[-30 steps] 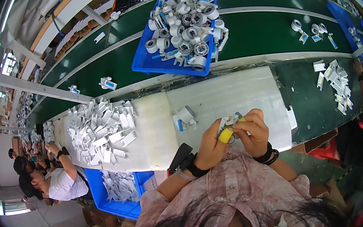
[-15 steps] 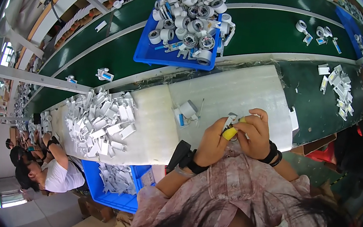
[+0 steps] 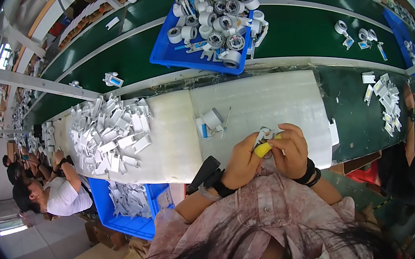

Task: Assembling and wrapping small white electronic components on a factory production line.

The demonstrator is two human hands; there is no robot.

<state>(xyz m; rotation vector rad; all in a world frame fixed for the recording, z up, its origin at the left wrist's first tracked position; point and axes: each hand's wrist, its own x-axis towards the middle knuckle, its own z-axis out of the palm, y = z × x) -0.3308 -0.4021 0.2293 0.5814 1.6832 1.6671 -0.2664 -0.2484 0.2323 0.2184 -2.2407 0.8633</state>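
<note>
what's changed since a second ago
On the left hand, the yellow-covered thumb has tipped rightward; at far right, more of a co-worker's hand shows. Nothing was visibly taken or let go: left and right hand stay on the small white part. The blue tray stayed put.

Bright yellow finger covers [image 3: 262, 149] stand out against a small white and grey part [image 3: 265, 134]. The wearer's blouse [image 3: 281, 206] is dusty pink with a mottled, cloudy pattern, and the wristband [image 3: 310, 172] is black. The mat [image 3: 274, 93] is milky white, turning creamier toward the left. On it are a white heap of pieces [image 3: 108, 133] and a white housing [image 3: 213, 118] with a blue patch. A vivid blue tray [image 3: 195, 63] carries white and grey round units [image 3: 224, 23]. The conveyor belt [image 3: 302, 35] is deep green. A co-worker's shirt [image 3: 65, 197] is plain white.
</note>
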